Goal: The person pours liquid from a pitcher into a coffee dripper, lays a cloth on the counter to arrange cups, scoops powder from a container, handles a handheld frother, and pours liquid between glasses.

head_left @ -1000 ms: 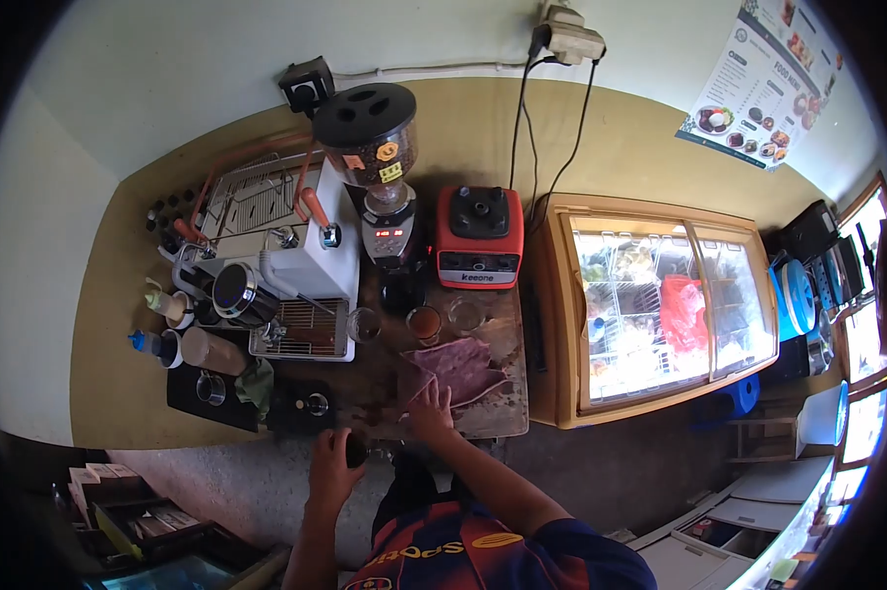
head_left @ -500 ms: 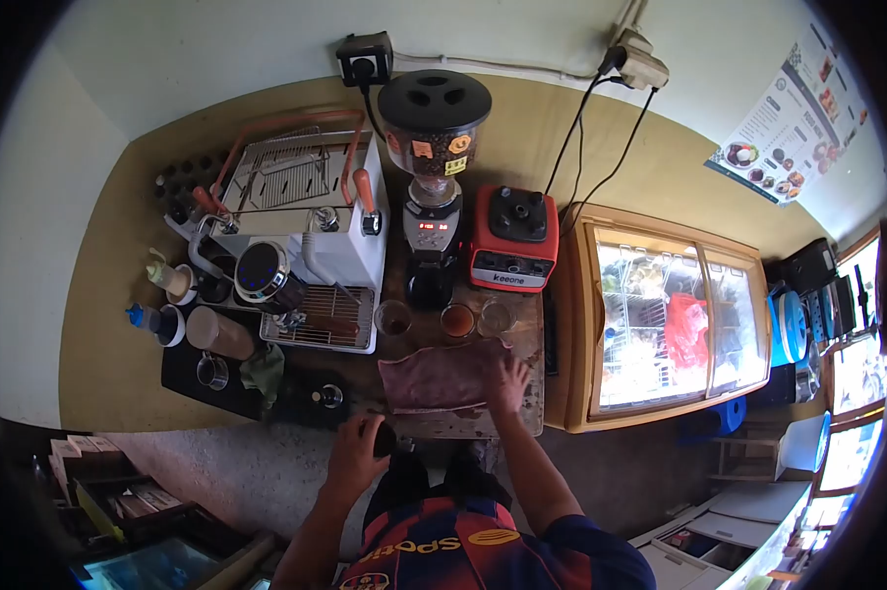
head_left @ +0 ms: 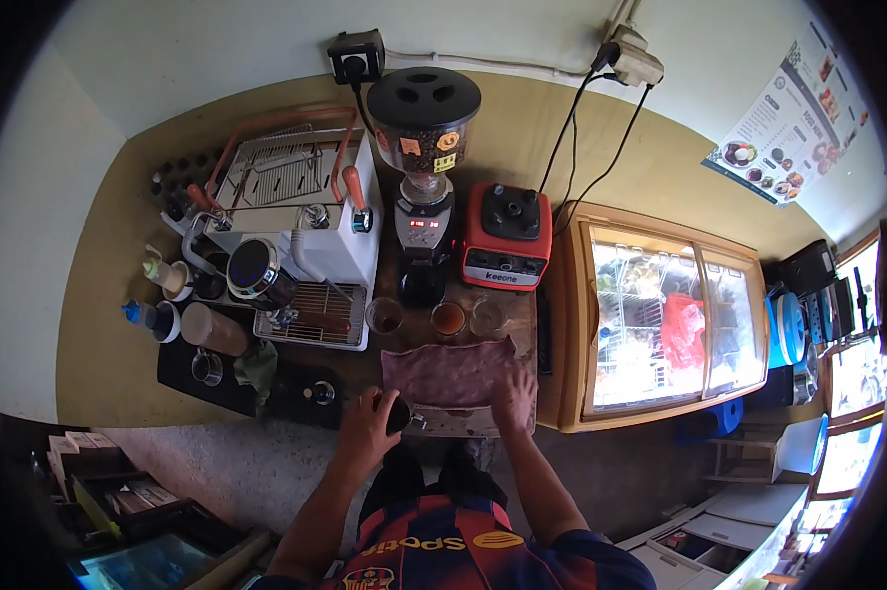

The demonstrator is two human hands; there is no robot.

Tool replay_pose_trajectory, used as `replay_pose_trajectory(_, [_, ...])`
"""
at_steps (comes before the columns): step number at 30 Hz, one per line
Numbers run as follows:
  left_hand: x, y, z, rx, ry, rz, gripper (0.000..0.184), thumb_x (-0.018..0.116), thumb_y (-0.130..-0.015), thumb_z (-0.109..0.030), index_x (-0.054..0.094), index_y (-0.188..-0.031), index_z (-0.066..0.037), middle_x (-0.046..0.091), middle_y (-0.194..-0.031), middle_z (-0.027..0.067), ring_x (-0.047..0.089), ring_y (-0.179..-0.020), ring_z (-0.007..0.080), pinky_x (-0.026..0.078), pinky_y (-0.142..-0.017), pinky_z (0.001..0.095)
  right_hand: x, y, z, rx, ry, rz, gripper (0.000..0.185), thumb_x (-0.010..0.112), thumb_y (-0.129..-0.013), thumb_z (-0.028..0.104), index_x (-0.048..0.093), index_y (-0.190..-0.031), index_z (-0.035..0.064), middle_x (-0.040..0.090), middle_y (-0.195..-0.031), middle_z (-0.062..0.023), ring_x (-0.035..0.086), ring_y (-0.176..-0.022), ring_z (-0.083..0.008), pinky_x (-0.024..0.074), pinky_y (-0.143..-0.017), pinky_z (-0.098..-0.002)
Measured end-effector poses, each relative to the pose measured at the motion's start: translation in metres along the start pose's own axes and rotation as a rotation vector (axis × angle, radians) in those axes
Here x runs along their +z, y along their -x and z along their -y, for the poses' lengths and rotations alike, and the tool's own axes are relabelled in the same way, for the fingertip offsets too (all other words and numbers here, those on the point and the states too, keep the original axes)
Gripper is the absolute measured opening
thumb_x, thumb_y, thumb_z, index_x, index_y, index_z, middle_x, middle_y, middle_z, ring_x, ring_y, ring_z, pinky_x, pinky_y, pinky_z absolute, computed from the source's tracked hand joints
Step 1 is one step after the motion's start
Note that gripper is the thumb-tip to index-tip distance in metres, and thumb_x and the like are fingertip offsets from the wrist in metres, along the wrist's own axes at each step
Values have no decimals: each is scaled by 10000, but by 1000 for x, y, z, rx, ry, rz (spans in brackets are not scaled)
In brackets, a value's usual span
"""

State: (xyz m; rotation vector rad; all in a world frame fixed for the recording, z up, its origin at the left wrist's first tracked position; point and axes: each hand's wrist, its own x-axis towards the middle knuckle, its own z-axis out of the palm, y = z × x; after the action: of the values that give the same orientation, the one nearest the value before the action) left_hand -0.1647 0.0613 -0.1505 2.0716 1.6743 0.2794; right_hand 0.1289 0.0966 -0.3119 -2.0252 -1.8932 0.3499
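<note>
A purplish-brown cloth (head_left: 445, 375) lies spread out on the wooden counter (head_left: 453, 423). My right hand (head_left: 512, 400) is at the cloth's right end, its fingers stretched out and nothing seen in it. At the counter's front edge, left of the cloth, my left hand (head_left: 367, 429) is wrapped round a dark round cup (head_left: 399, 415). Behind the cloth stand a glass with dark contents (head_left: 384, 316), a glass with reddish-brown liquid (head_left: 448, 319) and a clear glass (head_left: 488, 315).
Along the wall stand an espresso machine (head_left: 316, 236), a coffee grinder (head_left: 424, 211) and a red blender base (head_left: 505, 236). A display case (head_left: 573, 324) is on the right. A black mat (head_left: 291, 396) with a green cloth (head_left: 257, 371) lies at left.
The cloth, bunched up at first, is now spread out flatter. My right hand has moved rightward along it. My left hand, with the cup, has come up closer to the counter edge.
</note>
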Motion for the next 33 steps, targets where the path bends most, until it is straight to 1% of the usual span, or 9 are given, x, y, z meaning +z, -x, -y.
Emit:
replay_pose_trajectory(4, [8, -11, 3, 37, -25, -18, 775, 852, -707, -162, 473, -1383, -141, 494, -1285, 166, 527, -1183, 379, 460, -991, 474, 24, -16, 15, -348, -33, 75, 570, 584, -949, 303, 448, -1479, 144, 321, -1586, -177, 263, -1482, -376, 197, -1207, -543])
replay_pose_trajectory(5, [9, -14, 2, 34, -21, -15, 776, 853, -704, -161, 475, -1382, -139, 494, -1286, 167, 527, -1180, 378, 461, -988, 474, 30, -19, 17, -255, 33, 96, 641, 555, -969, 405, 388, -1528, 139, 258, -1628, -162, 223, -1506, -365, 179, -1222, -525])
replay_pose_trajectory(8, [7, -23, 1, 30, -16, -26, 779, 854, -697, -155, 479, -1379, -131, 493, -1286, 168, 530, -1169, 378, 465, -981, 474, 32, -21, 26, -109, 92, 79, 696, 525, -977, 464, 328, -1565, 145, 244, -1638, -151, 207, -1515, -353, 173, -1228, -508])
replay_pose_trajectory(9, [6, -23, 1, 31, -9, -34, 778, 854, -696, -153, 480, -1377, -128, 493, -1284, 169, 532, -1162, 380, 467, -979, 475, 34, -19, 27, -75, 122, 63, 715, 478, -989, 496, 288, -1582, 147, 239, -1643, -142, 192, -1520, -349, 150, -1235, -503])
replay_pose_trajectory(18, [-18, -1, 15, -15, 1, -81, 794, 862, -674, -131, 476, -1368, -128, 490, -1260, 171, 538, -1130, 387, 476, -961, 476, 56, -6, 40, 154, 202, -13, 711, 422, -1006, 525, 277, -1586, 141, 218, -1640, -192, 173, -1524, -366, 112, -1239, -504])
replay_pose_trajectory(19, [-21, 4, 19, -18, 10, -86, 797, 863, -671, -130, 476, -1368, -129, 490, -1259, 171, 538, -1130, 387, 478, -958, 474, 57, 0, 41, 139, 152, -34, 710, 419, -1009, 518, 269, -1587, 135, 216, -1637, -202, 165, -1523, -383, 110, -1234, -527])
replay_pose_trajectory(23, [-31, 13, 36, 5, 4, -112, 786, 862, -674, -138, 480, -1361, -132, 491, -1260, 167, 543, -1123, 384, 484, -952, 473, 42, 41, 54, -112, 145, 166, 663, 433, -1011, 486, 285, -1583, 185, 184, -1644, -203, 131, -1520, -425, 102, -1216, -586])
replay_pose_trajectory(29, [-39, 20, 59, 25, 12, -41, 779, 854, -672, -135, 484, -1358, -133, 491, -1250, 168, 532, -1127, 378, 469, -965, 467, 69, 64, 106, 19, 278, 141, 649, 484, -999, 475, 309, -1573, 227, 183, -1647, -190, 119, -1524, -418, 83, -1208, -613])
replay_pose_trajectory(33, [-46, 18, 69, 68, 65, 17, 775, 843, -667, -115, 489, -1356, -119, 494, -1231, 176, 519, -1138, 378, 452, -985, 465, 84, 41, 145, -155, 50, 114, 625, 492, -999, 465, 317, -1568, 275, 194, -1649, -158, 124, -1528, -399, 90, -1202, -628])
